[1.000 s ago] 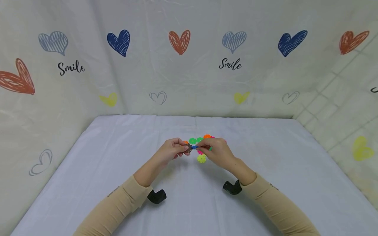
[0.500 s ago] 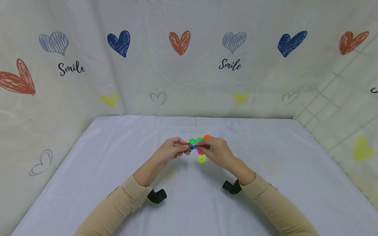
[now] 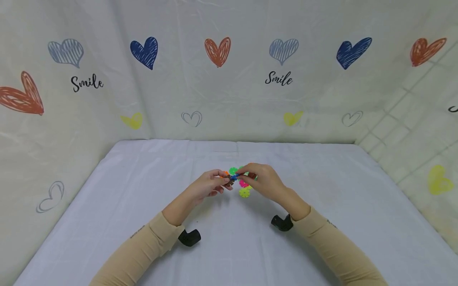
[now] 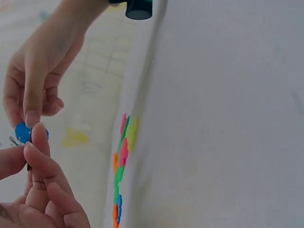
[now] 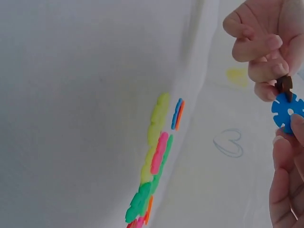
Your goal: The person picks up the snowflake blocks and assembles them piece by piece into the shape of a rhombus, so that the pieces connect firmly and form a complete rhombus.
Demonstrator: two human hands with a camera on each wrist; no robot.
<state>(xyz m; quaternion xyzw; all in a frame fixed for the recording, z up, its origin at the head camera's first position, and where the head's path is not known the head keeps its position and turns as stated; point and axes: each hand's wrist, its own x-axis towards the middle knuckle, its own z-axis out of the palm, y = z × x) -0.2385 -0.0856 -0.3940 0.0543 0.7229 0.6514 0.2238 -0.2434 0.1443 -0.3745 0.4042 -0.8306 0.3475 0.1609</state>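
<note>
My left hand point(image 3: 210, 183) pinches a brown notched disc point(image 5: 284, 83) between thumb and fingers. Facing it, my right hand point(image 3: 264, 180) pinches a blue notched disc point(image 5: 285, 111) by the opposite edge. The two discs meet above the table, the brown one standing across the blue one's rim at a slot in the right wrist view. From the left wrist view the brown disc shows edge-on, and the blue disc point(image 4: 21, 133) is partly covered by fingertips.
Beyond the hands, several loose notched discs lie on the white cloth point(image 3: 143, 190), among them yellow point(image 3: 244, 193), pink point(image 3: 243, 184) and green point(image 3: 233, 171) ones. Black angled pieces point(image 3: 190, 237) stick out by both cuffs. A heart-printed sheet point(image 3: 236, 91) hangs behind the table.
My right hand has risen slightly and its fingers have shifted on the blue disc. The brown disc has tilted in my left hand. The loose discs stay put.
</note>
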